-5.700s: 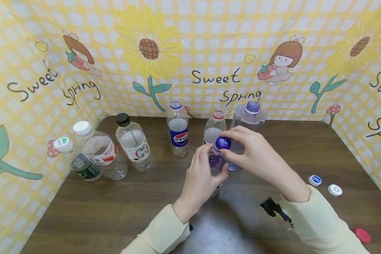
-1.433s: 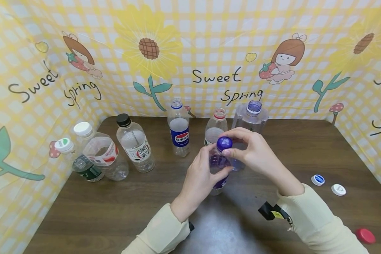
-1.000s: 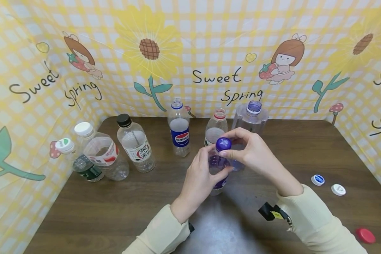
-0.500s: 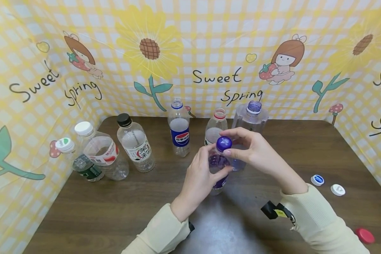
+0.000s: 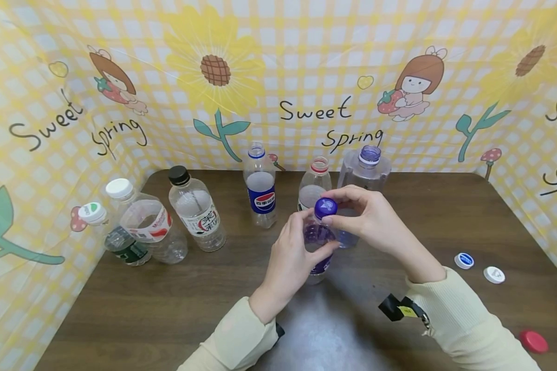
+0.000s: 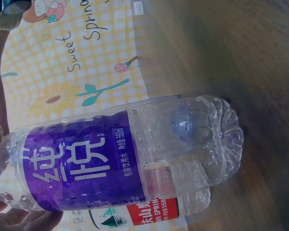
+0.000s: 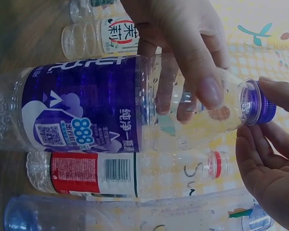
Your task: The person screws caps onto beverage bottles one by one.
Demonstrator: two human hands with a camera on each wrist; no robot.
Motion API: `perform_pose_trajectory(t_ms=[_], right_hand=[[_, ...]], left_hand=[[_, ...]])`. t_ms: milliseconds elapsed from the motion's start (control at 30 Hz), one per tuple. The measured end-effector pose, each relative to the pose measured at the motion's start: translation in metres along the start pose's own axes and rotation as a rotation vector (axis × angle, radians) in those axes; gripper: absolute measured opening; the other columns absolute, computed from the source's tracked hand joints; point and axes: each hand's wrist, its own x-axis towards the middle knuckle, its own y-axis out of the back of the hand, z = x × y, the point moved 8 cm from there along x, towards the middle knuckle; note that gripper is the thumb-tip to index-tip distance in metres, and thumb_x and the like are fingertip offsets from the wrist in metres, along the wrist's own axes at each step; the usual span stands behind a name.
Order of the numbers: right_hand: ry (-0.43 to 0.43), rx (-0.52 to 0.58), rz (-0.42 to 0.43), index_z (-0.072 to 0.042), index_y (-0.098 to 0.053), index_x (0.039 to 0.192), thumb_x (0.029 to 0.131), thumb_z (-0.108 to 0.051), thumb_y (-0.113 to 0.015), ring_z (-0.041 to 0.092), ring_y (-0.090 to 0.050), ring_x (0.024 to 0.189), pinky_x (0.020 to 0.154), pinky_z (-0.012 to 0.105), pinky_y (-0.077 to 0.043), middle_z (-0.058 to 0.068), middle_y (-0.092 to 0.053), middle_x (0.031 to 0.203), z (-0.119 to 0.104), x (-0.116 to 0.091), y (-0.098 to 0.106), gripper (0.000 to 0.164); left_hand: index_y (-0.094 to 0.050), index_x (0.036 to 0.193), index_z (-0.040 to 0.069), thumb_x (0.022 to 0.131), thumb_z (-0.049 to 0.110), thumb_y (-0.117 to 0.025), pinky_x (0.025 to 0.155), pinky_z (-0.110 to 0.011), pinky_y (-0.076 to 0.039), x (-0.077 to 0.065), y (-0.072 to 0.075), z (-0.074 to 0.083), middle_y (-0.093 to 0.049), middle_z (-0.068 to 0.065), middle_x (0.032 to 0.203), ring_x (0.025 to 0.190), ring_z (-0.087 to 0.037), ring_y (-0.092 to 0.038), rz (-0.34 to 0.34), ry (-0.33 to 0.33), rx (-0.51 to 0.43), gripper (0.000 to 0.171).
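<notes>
A clear plastic water bottle (image 7: 82, 106) with a purple label stands upright in front of me. My left hand (image 5: 290, 257) grips it around the upper body, thumb on the near side. On its neck sits a purple cap (image 5: 326, 208), which my right hand (image 5: 376, 219) pinches between thumb and fingers. In the right wrist view the cap is at the neck's end. Just behind are an uncapped bottle with a red neck ring (image 5: 319, 170) and a large bluish bottle (image 5: 366, 167) without a cap, both partly hidden by my hands.
An uncapped Pepsi bottle (image 5: 261, 190) stands at the back middle. To the left are a black-capped bottle (image 5: 199, 214), a white-capped bottle (image 5: 155, 221) and a green-labelled bottle (image 5: 125, 242). A blue-and-white cap (image 5: 464, 260), a white cap (image 5: 494, 274) and a red cap (image 5: 534, 341) lie at right.
The left hand keeps its grip on the bottle. The right hand's fingers shift round the purple cap, and the mark on its top has turned. The other bottles and the loose caps stay put.
</notes>
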Motion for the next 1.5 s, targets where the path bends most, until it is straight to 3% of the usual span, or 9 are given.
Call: perform_pose_trajectory(t_ms=[300,700,1100,1400,1500], right_hand=[[-0.007,-0.012,0.035,-0.002,-0.067,0.112,0.081,-0.009,-0.074,0.017,-0.063,0.096,0.082,0.018,-0.051,0.013,-0.068,0.106,-0.0010,-0.0015,0.0031,0.032],[-0.108,0.015,0.094,-0.004,-0.067,0.110,0.080,-0.015,-0.076,0.021,-0.066,0.094,0.074,0.020,-0.053,0.013,-0.070,0.105,0.0003,-0.0065,0.0032,0.033],[-0.099,0.031,0.119,-0.003,-0.067,0.114,0.081,-0.012,-0.075,0.023,-0.068,0.096,0.078,0.018,-0.054,0.013,-0.068,0.110,0.0006,-0.0066,0.0000,0.035],[-0.063,0.040,0.110,-0.002,-0.064,0.120,0.082,-0.009,-0.073,0.024,-0.065,0.101,0.092,0.040,-0.053,0.013,-0.066,0.113,0.0017,-0.0055,-0.0030,0.040],[-0.050,0.036,0.106,-0.001,-0.063,0.121,0.082,-0.008,-0.073,0.025,-0.064,0.102,0.094,0.042,-0.052,0.014,-0.066,0.114,0.0011,-0.0058,-0.0033,0.040]], left_hand=[[-0.043,0.128,0.006,0.077,0.030,-0.079,0.088,-0.034,-0.055,0.0004,-0.0002,0.0028,-0.058,-0.011,0.115,0.106,-0.022,-0.061,0.013,-0.019,0.007,0.067],[-0.044,0.128,0.006,0.077,0.033,-0.079,0.086,-0.033,-0.056,-0.0004,-0.0006,0.0050,-0.058,-0.011,0.113,0.103,-0.022,-0.062,0.033,-0.018,0.043,0.068],[-0.044,0.128,0.007,0.077,0.036,-0.078,0.084,-0.033,-0.056,-0.0011,0.0023,0.0034,-0.059,-0.009,0.112,0.101,-0.021,-0.061,0.043,0.010,0.065,0.068],[-0.044,0.128,0.005,0.079,0.036,-0.077,0.086,-0.035,-0.056,-0.0011,0.0041,0.0032,-0.059,-0.010,0.113,0.102,-0.022,-0.062,0.040,0.019,0.069,0.066],[-0.044,0.128,0.005,0.080,0.035,-0.076,0.086,-0.035,-0.056,-0.0014,0.0040,0.0036,-0.059,-0.011,0.114,0.102,-0.022,-0.062,0.037,0.019,0.070,0.065]])
